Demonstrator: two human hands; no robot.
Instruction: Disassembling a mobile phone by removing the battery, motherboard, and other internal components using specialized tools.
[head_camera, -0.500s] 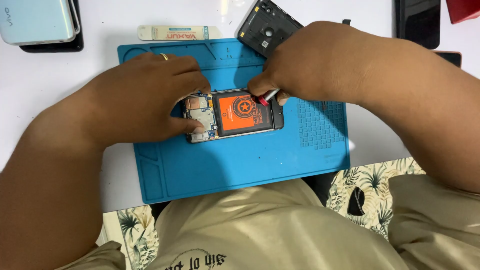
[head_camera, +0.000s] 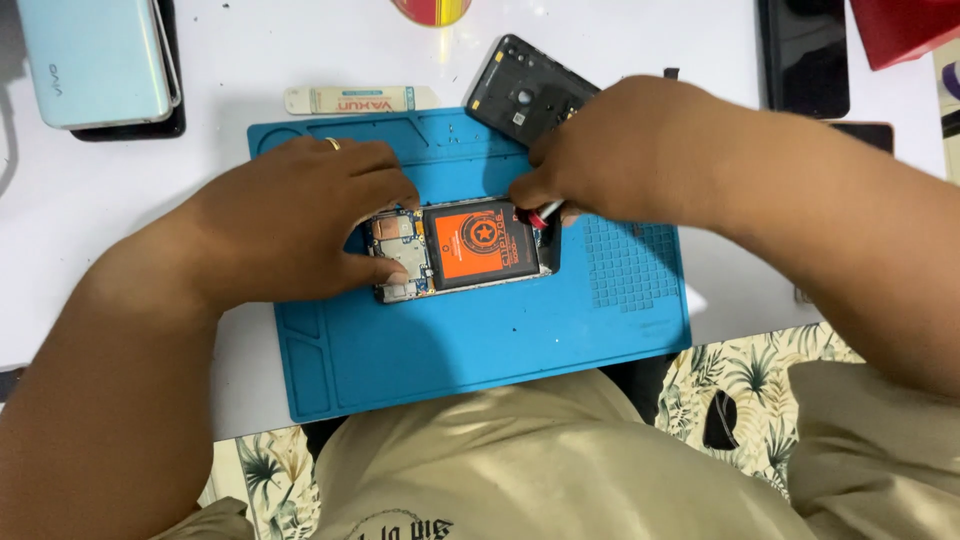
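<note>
An opened phone (head_camera: 462, 250) lies flat on a blue repair mat (head_camera: 480, 340), its orange battery and circuit board exposed. My left hand (head_camera: 300, 220) grips the phone's left end, thumb on the board and fingers over the top edge; a ring is on one finger. My right hand (head_camera: 620, 150) holds a small tool with a red and white tip (head_camera: 545, 213), pressed against the phone's right end. The tool's shaft is hidden by my fingers.
A black phone back cover (head_camera: 520, 90) lies at the mat's far edge. A white flat tool (head_camera: 360, 99) sits behind the mat. A pale blue phone (head_camera: 95, 60) rests far left, dark phones (head_camera: 805, 55) far right, a red object (head_camera: 905, 30) in the corner.
</note>
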